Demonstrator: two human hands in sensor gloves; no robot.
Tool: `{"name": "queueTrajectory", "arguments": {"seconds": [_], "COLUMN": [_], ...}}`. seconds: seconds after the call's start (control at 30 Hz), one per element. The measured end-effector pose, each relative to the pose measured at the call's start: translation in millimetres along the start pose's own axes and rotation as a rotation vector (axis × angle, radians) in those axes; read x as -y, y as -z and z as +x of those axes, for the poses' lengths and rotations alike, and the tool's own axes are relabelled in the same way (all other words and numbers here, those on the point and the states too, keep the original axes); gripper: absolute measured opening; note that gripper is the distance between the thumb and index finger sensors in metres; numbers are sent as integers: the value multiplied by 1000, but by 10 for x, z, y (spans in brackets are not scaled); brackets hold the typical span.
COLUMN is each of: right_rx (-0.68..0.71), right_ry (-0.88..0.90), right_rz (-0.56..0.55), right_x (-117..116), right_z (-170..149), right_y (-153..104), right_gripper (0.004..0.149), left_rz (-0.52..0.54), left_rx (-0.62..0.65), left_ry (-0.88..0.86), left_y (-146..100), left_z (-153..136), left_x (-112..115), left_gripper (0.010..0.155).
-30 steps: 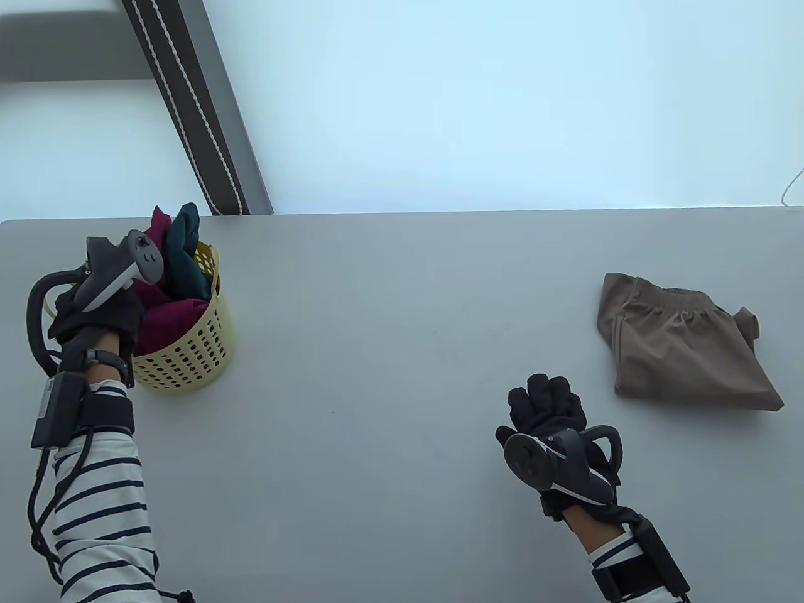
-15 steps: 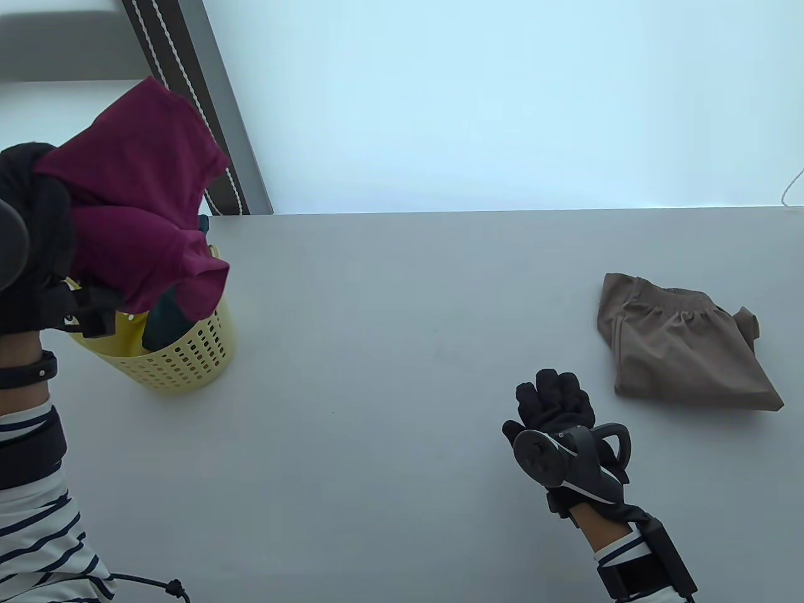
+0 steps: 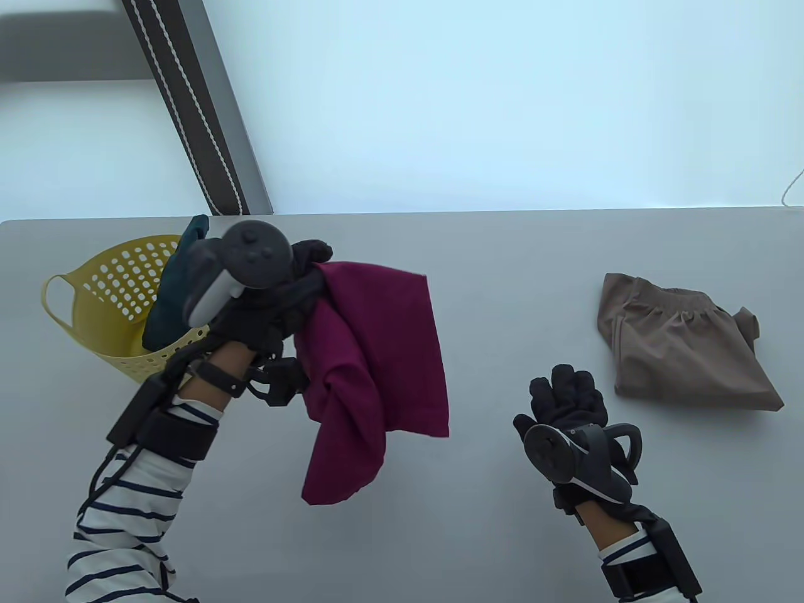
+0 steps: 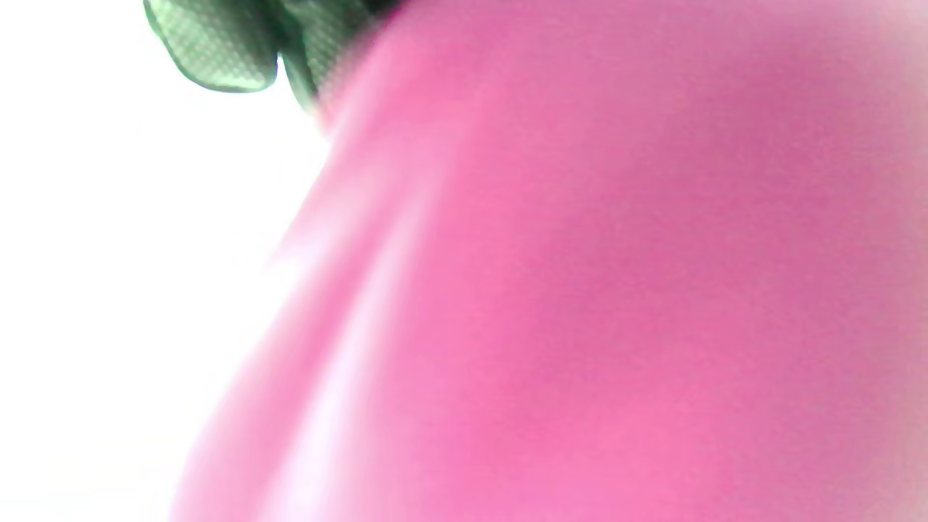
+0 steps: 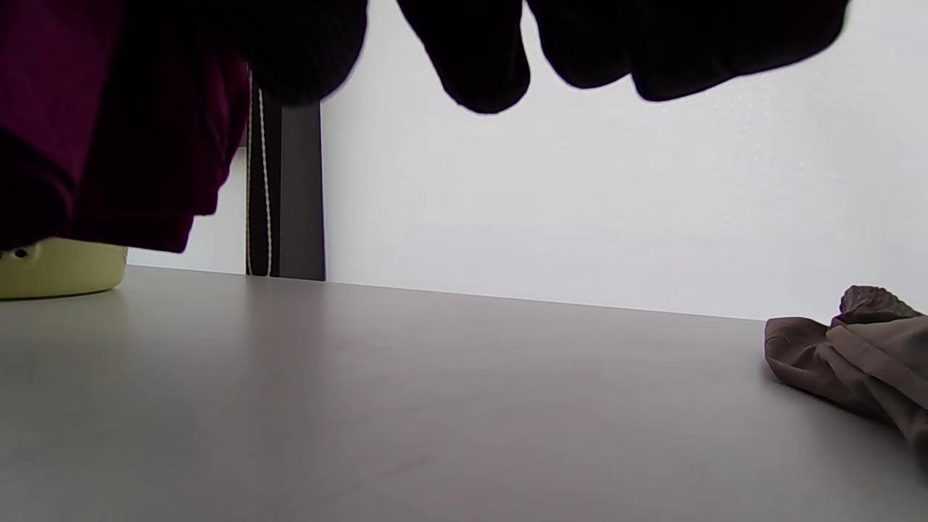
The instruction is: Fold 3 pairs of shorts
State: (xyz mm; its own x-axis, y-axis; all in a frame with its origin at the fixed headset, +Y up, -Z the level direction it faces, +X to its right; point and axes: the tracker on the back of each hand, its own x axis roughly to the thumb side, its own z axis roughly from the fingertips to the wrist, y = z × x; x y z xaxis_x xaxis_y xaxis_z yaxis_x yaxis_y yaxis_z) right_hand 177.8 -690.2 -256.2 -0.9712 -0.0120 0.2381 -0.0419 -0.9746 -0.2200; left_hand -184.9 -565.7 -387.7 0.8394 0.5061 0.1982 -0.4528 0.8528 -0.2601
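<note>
My left hand (image 3: 306,271) grips a pair of maroon shorts (image 3: 377,352) by one edge, and they hang crumpled in the air over the left middle of the table. In the left wrist view the cloth (image 4: 580,290) fills the frame as a pink blur. A pair of teal shorts (image 3: 171,295) sits in the yellow basket (image 3: 94,282) at the far left. Folded brown shorts (image 3: 681,345) lie at the right. My right hand (image 3: 568,391) hovers open, holding nothing, just left of the brown shorts (image 5: 855,348).
The perforated yellow basket leans over with its handle (image 3: 53,295) toward the left edge. The table's far edge runs along a pale wall with a dark post (image 3: 188,107) and cord behind the basket. Grey tabletop (image 3: 490,515) lies between my hands.
My left hand pulled the maroon shorts up out of the basket and carried them right, over the table. The basket tipped over. My right hand drifted slightly right.
</note>
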Motion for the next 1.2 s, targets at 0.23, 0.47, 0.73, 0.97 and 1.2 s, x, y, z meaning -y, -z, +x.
{"name": "queueTrajectory", "arguments": {"seconds": [0.23,0.47,0.73,0.97,1.2], "right_rx": [-2,-1,10,0,-35], "right_ry": [3,11,-8,-2,14], "right_rz": [6,38,57,43,22], "right_x": [-11,-56,-77,-44,-13], "right_z": [-8,-4,26,-5,-83], "right_y": [4,11,7,11,15], "right_gripper": [65,65,65,65,64], "left_rz": [101,-256,-41,42,255], "left_rx": [507,773,852,905,442], "left_ry": [550,1323,1386,777,9], "left_y": [-148,-491,-468,-832,-273], "left_z": [71,100,-16,590,519], "left_x": [703,1754,2469,2109,829], "left_gripper": [115,122,57,42,43]}}
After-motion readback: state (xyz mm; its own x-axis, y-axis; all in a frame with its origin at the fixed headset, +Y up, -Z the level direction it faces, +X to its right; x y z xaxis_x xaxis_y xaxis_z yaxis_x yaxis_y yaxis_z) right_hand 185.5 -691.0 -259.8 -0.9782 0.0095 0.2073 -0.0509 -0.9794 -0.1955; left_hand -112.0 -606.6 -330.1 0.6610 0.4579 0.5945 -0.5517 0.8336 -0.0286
